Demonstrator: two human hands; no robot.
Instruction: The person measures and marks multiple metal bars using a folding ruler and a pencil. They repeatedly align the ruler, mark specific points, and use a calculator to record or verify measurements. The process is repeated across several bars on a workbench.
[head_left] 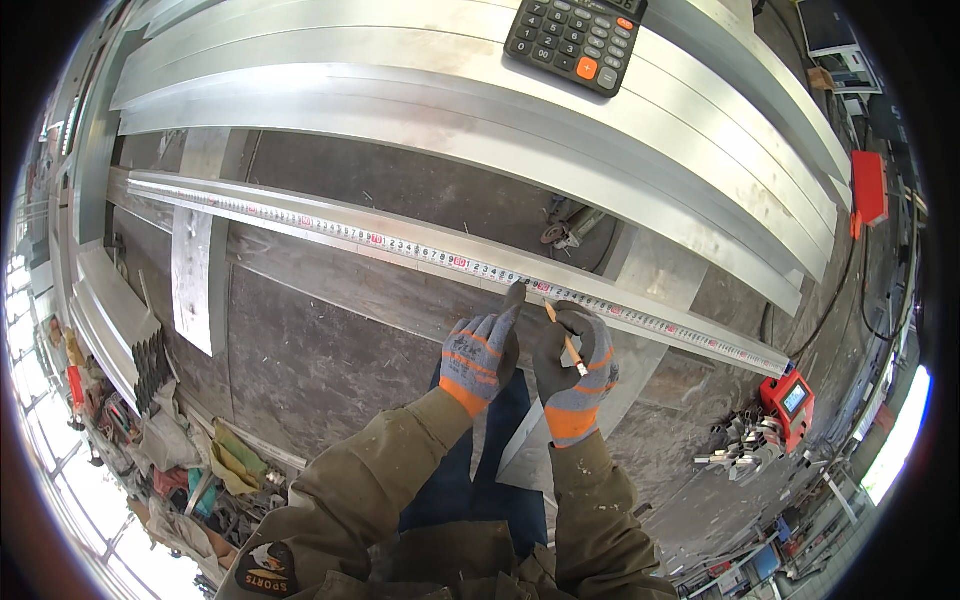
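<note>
The tape lies along the bar, left hand pointing one finger, right hand pinching a pencil, no mark visible yet.

Place: I read this as a metalworking workshop | 12 o'clock: long silvery metal bars laid side by side | hub: 1 tape measure drawn out, which I see running across my view | 4 o'clock: heaped metal offcuts | 8 o'clock: jumbled cloths | 9 o'clock: stacked metal profiles
</note>
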